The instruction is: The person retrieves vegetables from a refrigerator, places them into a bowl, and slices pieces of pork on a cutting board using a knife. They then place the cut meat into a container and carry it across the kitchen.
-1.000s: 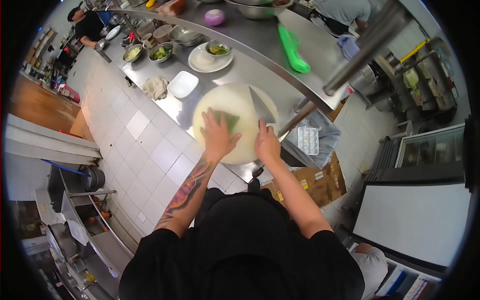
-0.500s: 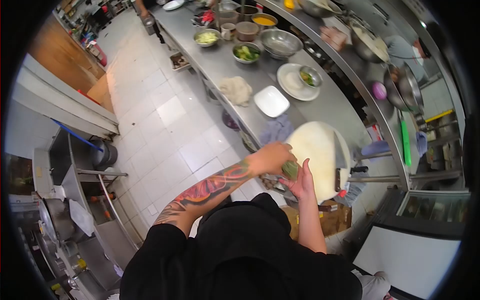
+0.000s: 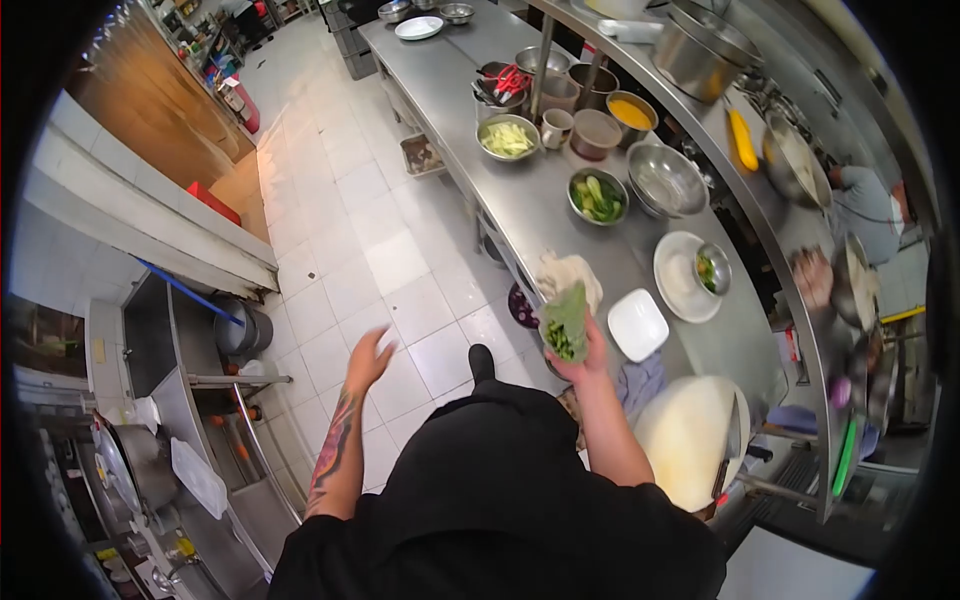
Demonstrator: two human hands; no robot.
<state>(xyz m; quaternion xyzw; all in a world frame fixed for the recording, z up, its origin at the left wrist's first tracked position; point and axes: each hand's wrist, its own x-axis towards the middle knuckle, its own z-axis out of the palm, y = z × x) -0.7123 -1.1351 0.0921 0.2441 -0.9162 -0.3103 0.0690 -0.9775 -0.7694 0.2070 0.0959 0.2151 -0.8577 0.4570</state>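
My right hand (image 3: 580,358) is closed around a folded green leaf (image 3: 566,312) with chopped greens (image 3: 560,342) in its lower part. It is held up by the counter edge, in front of a cream cloth (image 3: 575,275). Beside it on the counter sits a white square dish (image 3: 638,326). Over the tiled floor, away from the counter, my left hand (image 3: 370,362) is empty, thumb and fingers apart. Nearer my body, a round cutting board (image 3: 680,440) has a knife (image 3: 722,478) lying at its right side.
The steel counter (image 3: 440,70) holds a bowl of leafy greens (image 3: 598,196), a bowl of pale cut vegetables (image 3: 507,138), an empty metal bowl (image 3: 667,180) and a stacked white plate (image 3: 680,285). A steel shelf (image 3: 745,180) runs above. Another person (image 3: 870,205) stands beyond it.
My hands have parted; both were at the green leaf over the board. My right hand has carried it along the counter, and my left has let go and swung out left. The view has shifted.
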